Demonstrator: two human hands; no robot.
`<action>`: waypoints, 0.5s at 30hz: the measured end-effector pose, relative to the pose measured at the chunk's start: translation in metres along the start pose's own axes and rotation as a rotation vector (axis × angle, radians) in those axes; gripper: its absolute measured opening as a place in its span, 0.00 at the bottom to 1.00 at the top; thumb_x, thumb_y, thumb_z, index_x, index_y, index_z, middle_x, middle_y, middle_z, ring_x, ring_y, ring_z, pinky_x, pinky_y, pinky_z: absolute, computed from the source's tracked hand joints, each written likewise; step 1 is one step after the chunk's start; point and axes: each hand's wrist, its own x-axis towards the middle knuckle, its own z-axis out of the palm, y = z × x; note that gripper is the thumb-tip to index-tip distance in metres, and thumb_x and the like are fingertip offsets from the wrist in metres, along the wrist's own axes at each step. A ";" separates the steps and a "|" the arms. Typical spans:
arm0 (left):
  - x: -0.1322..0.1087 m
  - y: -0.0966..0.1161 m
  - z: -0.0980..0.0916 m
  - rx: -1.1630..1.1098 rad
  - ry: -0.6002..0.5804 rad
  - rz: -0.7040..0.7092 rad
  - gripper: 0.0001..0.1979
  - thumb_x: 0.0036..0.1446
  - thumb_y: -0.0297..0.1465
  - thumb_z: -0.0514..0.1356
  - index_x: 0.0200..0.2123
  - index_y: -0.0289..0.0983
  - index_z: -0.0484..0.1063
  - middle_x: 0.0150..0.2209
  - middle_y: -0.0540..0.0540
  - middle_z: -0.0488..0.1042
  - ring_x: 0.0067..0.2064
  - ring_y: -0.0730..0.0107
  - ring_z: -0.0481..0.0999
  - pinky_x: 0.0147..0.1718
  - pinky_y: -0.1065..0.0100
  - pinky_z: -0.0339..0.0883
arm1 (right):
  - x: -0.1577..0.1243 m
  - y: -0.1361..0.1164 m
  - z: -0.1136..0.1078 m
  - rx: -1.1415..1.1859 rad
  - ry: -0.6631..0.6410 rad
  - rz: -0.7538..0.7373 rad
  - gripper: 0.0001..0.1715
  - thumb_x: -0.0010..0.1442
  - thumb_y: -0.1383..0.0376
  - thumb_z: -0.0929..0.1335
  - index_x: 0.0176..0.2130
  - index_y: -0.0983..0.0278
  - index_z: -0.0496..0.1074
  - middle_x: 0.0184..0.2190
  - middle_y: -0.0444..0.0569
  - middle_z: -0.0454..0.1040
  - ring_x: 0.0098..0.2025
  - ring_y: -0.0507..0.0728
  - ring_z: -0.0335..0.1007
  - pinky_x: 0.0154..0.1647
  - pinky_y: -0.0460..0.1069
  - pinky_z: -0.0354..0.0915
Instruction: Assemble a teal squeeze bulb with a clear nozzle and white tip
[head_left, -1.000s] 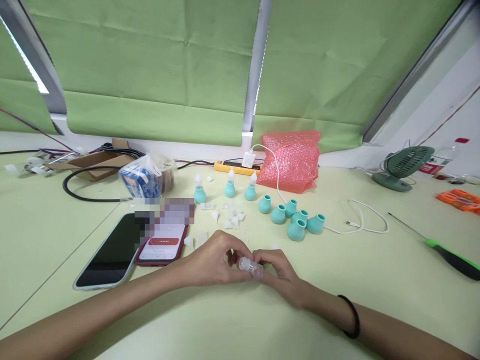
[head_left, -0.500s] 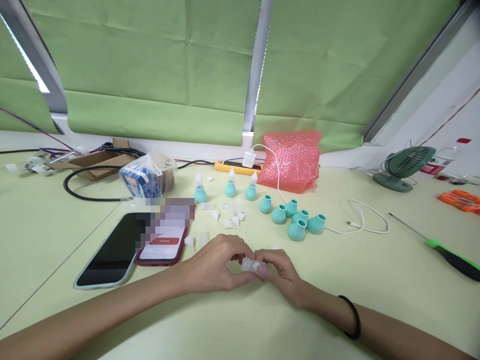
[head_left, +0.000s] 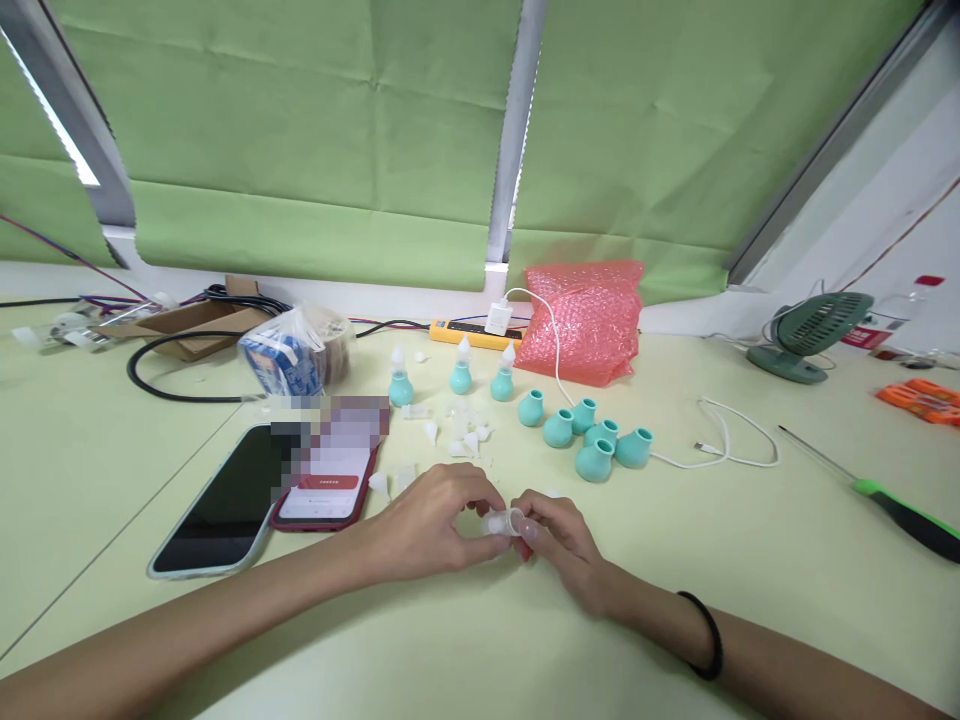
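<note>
My left hand and my right hand meet just above the pale green table, both pinching a small clear plastic piece between their fingertips. Beyond them lie several loose white plastic tips. Three teal bulbs with white tips stand upright further back. A cluster of several open teal bulbs sits to the right of the tips. A black band circles my right wrist.
Two phones lie to the left of my hands. Behind are a plastic bag with a blue box, a pink bubble-wrap bag, a yellow power strip with a white cable, and a green-handled screwdriver; a small fan sits far right.
The clear piece has turned between my fingertips and sits slightly higher and further left. Both hands stay in nearly the same place.
</note>
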 end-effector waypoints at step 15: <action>0.000 -0.006 0.005 -0.045 0.074 -0.033 0.11 0.48 0.34 0.57 0.33 0.33 0.71 0.26 0.48 0.73 0.27 0.73 0.69 0.27 0.74 0.61 | -0.001 0.000 0.001 -0.023 0.064 -0.017 0.10 0.56 0.60 0.61 0.28 0.64 0.61 0.22 0.42 0.61 0.25 0.50 0.56 0.28 0.46 0.56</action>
